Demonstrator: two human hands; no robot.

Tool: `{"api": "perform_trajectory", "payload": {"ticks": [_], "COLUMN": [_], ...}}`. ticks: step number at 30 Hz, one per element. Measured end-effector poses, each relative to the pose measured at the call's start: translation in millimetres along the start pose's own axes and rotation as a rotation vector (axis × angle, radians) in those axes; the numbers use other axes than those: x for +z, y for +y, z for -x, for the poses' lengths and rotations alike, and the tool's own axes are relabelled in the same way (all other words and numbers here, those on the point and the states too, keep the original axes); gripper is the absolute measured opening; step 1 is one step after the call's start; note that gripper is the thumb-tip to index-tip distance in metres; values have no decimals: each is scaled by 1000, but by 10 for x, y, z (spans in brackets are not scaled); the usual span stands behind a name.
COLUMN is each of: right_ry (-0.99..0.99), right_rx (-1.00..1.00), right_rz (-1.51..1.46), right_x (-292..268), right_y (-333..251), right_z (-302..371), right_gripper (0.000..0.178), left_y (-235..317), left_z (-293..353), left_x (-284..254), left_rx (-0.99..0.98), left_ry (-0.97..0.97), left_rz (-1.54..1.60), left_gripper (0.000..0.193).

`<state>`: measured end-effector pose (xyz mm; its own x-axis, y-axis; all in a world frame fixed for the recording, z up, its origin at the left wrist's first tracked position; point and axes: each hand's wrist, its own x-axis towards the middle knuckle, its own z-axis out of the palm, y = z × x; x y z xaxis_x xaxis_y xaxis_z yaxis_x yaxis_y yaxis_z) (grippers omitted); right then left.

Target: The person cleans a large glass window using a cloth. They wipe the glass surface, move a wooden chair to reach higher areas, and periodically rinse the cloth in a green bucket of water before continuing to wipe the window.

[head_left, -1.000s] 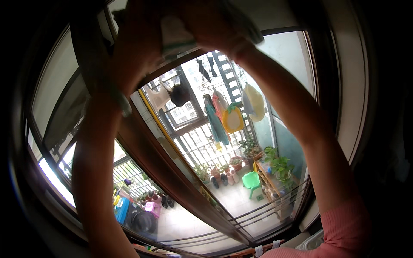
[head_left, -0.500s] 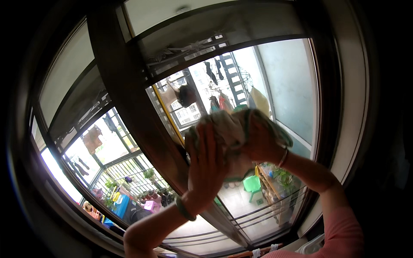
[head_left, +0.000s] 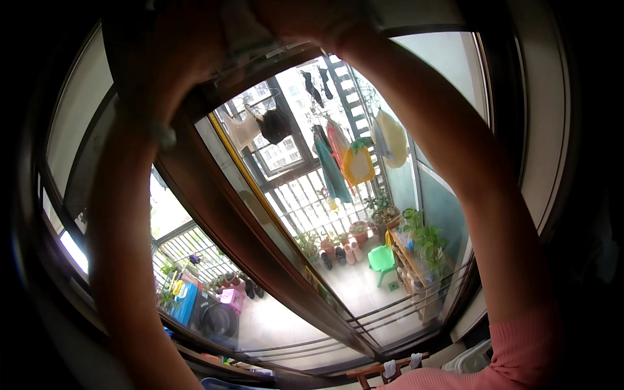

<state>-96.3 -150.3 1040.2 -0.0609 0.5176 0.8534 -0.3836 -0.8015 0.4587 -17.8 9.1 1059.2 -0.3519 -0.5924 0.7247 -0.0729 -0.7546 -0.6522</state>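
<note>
Both my arms reach up to the dark upper edge of the head view, against a brown-framed glass sliding door [head_left: 260,227]. A pale cloth [head_left: 244,29] is dimly seen between my hands, bunched against the upper part of the door. My left hand [head_left: 185,55] holds it from the left, with a band round the wrist. From the right, my right hand [head_left: 305,18] holds the cloth, with a thin bracelet at the wrist. Both hands look closed on it, though shadow and the picture's edge hide most of the fingers.
Beyond the glass lies a balcony with hanging laundry [head_left: 331,156], potted plants [head_left: 426,237], shoes [head_left: 351,253], a green stool [head_left: 381,259] and a pink stool [head_left: 233,298]. A wooden rack [head_left: 377,374] with small white cloths stands below.
Both hands have moved up and to the left with the cloth, from the middle of the glass to the top of the door. The laundry behind it now shows.
</note>
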Motion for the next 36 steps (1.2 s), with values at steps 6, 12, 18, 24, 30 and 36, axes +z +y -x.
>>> {"api": "perform_trajectory", "payload": {"ticks": [6,12,18,24,30,36], "right_ry": [-261,-495,-356,-89,82,-170], "right_rx": [-35,109,19,-46,-69,123], "right_rz": [-79,-362,-215,102,87,35], "right_x": [-665,-1378,-1106,-666,-389,-794], "right_y": [-796,-1511,-862,217,692,41], "right_z": [1701,3208,2637,1252,694,1881], "right_gripper": [25,34,20,25,41,27], "left_y": [1109,1939,1676,970,731,1428], "left_z": [1447,2666,1936,256,-303,404], "left_x": [-701,-1151,-1025,-218,-614,-421], "left_rx": [-35,226,131,25,114,119], "left_ry": [-175,-294,-217,277,-33,282], "left_rz": [418,770,862,469,95,633], "left_gripper": [73,70,69,59,76,64]}}
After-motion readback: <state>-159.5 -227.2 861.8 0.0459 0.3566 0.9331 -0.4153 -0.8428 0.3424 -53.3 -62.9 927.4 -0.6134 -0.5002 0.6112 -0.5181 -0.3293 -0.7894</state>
